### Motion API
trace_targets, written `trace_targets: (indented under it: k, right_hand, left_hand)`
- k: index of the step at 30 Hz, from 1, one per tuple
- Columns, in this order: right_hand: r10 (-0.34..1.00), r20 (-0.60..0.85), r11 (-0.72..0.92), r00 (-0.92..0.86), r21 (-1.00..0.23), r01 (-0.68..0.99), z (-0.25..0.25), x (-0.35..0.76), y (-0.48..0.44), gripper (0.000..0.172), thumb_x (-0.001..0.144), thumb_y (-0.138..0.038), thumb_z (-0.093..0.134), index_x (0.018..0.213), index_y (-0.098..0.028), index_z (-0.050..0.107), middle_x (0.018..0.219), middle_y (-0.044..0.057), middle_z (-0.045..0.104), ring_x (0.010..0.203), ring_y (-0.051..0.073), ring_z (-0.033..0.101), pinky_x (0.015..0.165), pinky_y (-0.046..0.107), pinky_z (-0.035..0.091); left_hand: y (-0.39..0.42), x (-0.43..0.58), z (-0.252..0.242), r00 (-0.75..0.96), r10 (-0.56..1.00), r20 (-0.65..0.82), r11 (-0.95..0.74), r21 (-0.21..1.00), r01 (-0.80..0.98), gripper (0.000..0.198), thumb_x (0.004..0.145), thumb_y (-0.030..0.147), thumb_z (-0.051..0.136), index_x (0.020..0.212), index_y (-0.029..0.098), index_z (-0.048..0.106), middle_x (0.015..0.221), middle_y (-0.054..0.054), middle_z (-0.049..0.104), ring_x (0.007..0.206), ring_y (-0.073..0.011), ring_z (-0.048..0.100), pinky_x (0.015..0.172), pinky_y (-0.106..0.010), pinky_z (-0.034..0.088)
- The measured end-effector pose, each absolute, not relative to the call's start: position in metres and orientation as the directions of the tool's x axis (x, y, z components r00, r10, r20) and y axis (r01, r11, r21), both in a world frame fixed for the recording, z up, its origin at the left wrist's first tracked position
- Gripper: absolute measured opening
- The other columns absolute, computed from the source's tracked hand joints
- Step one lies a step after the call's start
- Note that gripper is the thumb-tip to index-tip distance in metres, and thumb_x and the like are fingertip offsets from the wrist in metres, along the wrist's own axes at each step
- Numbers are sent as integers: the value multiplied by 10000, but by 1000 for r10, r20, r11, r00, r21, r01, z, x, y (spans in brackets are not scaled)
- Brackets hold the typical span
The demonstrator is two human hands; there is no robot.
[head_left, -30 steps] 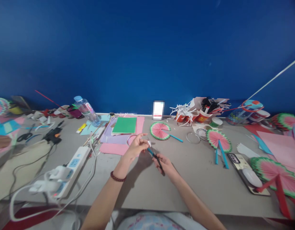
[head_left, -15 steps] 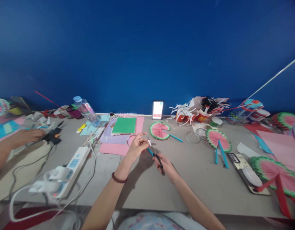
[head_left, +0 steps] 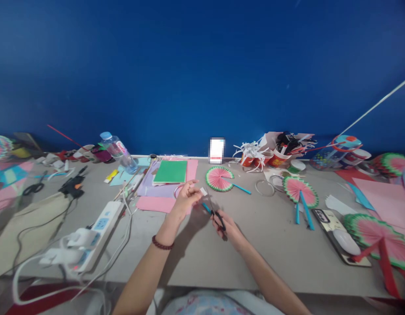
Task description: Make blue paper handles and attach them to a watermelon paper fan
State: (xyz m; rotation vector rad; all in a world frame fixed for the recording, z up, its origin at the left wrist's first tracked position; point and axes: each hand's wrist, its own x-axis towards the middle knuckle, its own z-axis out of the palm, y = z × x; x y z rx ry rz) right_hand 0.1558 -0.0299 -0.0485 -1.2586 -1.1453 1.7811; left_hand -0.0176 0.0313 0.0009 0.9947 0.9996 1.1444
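My left hand (head_left: 189,197) is closed, pinching a small white strip (head_left: 203,191) between thumb and fingers. In my right hand (head_left: 226,225) is a pair of black-handled scissors (head_left: 218,218), its blades pointing up and left, close to the strip. Between my hands shows a blue stick (head_left: 206,208); I cannot tell whether it is held or lying on the table. Just beyond lies a pink paper fan with a green edge (head_left: 218,179), with one blue stick (head_left: 241,189) reaching out to the right.
Left of my hands are a green paper stack (head_left: 170,171), pink paper (head_left: 153,204), a power strip (head_left: 102,232) with cables and a tilted water bottle (head_left: 118,151). Rightward lie another fan (head_left: 301,192), a phone (head_left: 323,218) under a white mouse (head_left: 346,242) and paper cups (head_left: 277,158).
The white strip and the scissor blades have come slightly apart, and the scissors' handle loops now show more. Another person's hand has left the far left, where black scissors now show.
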Motion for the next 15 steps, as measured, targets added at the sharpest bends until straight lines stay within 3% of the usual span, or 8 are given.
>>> trace_targets:
  k: [15]
  right_hand:
    - [871,-385,-421,-305,-905,-60,-42,154,-28,445,669,-609,613,803,-197,512,502,-111,413,316,15,312,329,171,173]
  left_hand:
    - [33,-20,1,192,974,-124,157,973,-167,577,599,160,676,1140,170,476,692,25,600,624,-119,567,515,-216,397]
